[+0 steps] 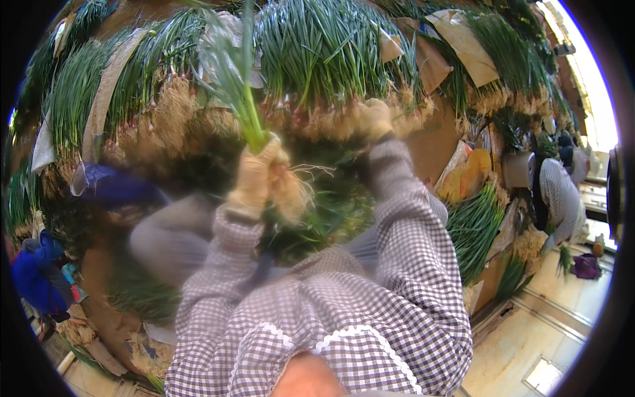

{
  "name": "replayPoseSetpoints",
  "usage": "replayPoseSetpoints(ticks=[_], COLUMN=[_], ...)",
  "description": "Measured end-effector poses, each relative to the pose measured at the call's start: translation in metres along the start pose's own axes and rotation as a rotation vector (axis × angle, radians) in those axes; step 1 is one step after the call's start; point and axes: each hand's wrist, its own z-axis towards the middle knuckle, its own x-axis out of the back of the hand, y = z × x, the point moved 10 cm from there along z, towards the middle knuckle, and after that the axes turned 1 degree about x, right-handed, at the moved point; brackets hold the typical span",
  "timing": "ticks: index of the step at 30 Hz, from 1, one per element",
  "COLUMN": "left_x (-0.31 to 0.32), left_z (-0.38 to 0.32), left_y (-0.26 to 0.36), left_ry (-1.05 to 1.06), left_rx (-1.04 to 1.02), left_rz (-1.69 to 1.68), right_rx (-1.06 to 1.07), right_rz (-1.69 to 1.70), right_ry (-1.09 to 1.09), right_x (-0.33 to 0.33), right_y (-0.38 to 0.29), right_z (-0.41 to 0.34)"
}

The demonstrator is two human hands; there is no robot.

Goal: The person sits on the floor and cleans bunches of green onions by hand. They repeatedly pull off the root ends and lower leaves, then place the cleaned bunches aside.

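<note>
My left hand (256, 171), in a pale glove, is closed around a small bunch of green onions (254, 119). Their leaves point up and away from me, and the stringy roots (288, 196) hang below the fist. My right hand (375, 116), gloved too and blurred, reaches to the root ends of a wide row of green onions (317, 54); whether its fingers grip any cannot be told. More green onion bunches (171, 94) lie in the row to the left, with reddish bulbs and tan roots towards me.
Loose green leaves (342, 213) lie between my bent legs. Paper strips (111, 84) rest over some bunches. A green onion pile (474, 231) is at the right beside a yellow-orange bag (471, 168). Other people are at the far left (39, 278) and the right edge (560, 193).
</note>
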Motion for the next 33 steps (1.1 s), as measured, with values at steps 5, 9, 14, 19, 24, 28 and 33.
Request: replayPoseSetpoints(ticks=[5, 9, 14, 19, 24, 28, 33], left_x=[0.023, 0.04, 0.057, 0.056, 0.066, 0.061, 0.045], left_z=[0.023, 0.024, 0.007, 0.001, 0.0, 0.003, -0.008], left_y=[-0.067, -0.088, -0.089, -0.083, -0.088, -0.071, -0.061], left_ry=[0.135, 0.194, 0.216, 0.164, 0.277, 0.232, 0.07], left_rx=[0.169, 0.109, 0.154, 0.182, 0.164, 0.077, 0.111], left_rz=[0.226, 0.318, 0.088, 0.036, 0.128, 0.071, -0.13], right_rx=[0.467, 0.305, 0.158, -0.149, -0.07, 0.093, 0.129], right_rz=[-0.049, 0.492, 0.735, 0.947, 0.568, 0.252, 0.485], right_ry=[-0.091, -0.459, -0.612, -0.655, -0.482, -0.172, -0.451], right_x=[-0.042, -0.103, -0.121, -0.137, -0.149, -0.097, -0.092], right_y=[-0.057, -0.032, -0.046, -0.05, -0.037, -0.055, -0.084], right_z=[-0.112, -0.171, -0.175, -0.171, -0.139, -0.083, -0.082])
